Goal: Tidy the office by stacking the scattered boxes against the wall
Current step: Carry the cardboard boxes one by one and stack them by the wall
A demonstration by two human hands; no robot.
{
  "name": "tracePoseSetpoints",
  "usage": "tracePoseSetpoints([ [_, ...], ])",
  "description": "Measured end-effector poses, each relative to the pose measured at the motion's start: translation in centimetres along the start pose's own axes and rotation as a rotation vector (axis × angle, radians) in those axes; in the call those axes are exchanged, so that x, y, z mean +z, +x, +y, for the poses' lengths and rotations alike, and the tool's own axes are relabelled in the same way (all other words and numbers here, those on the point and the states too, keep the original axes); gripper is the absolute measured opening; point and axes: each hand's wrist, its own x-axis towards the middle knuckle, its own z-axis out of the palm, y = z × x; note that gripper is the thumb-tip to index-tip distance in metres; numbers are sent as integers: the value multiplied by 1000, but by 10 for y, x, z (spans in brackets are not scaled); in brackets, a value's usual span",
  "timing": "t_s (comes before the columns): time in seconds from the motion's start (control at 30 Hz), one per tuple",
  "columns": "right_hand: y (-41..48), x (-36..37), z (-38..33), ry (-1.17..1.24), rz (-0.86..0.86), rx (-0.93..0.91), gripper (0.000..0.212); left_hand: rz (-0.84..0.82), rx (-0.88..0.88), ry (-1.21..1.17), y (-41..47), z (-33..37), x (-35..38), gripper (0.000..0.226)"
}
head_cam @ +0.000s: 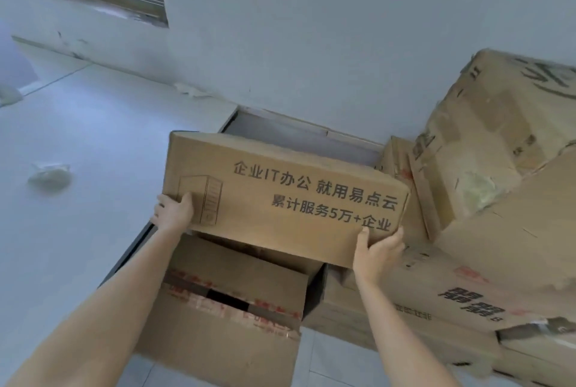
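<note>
Head view: your left hand point(173, 212) is gripping the near-left corner of the printed box point(290, 187), thumb on its face. Your right hand point(378, 251) is clamping the near-right bottom edge, fingers curled under. You're holding it over a red-taped box point(230, 290), just left of the box stack point(498, 174), near the wall point(311, 44). A crumpled wad point(50, 173) is lying on the floor point(87, 118), far left.

Open floor point(103, 143) stretches to the left, broken only by a crumpled scrap point(50, 173). On the right, piled cartons point(498, 168) crowd against the wall point(311, 44). A taped carton point(224, 308) sits directly beneath the held box point(280, 196), and a narrow gap shows behind that box.
</note>
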Motion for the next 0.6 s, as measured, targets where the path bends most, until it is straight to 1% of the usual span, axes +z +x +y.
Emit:
tracePoseSetpoints([
  [0.07,-2,16,11,9,-47,93,70,-135,-6,111,16,4,7,71],
  [0.13,-8,25,29,17,-112,175,75,-325,-78,21,19,7,12,77],
  [0.17,-13,28,39,23,-153,194,77,-374,-125,-50,19,6,16,82],
  [0.2,-18,29,47,35,-183,201,78,-391,-170,-96,20,4,20,87],
  [0.27,-25,31,55,39,-205,237,77,-386,-215,-107,22,-2,25,93],
  [0.37,-35,32,63,-71,-220,323,79,-363,-262,-108,28,-20,27,91],
  [0.47,-51,33,71,-185,-296,465,80,-300,-315,-17,27,-42,23,86],
  [0.53,-59,36,75,-115,-351,577,77,-290,-340,-38,25,-54,20,77],
  [0.6,-60,38,72,-4,-386,719,67,-325,-416,-179,23,-62,17,68],
])
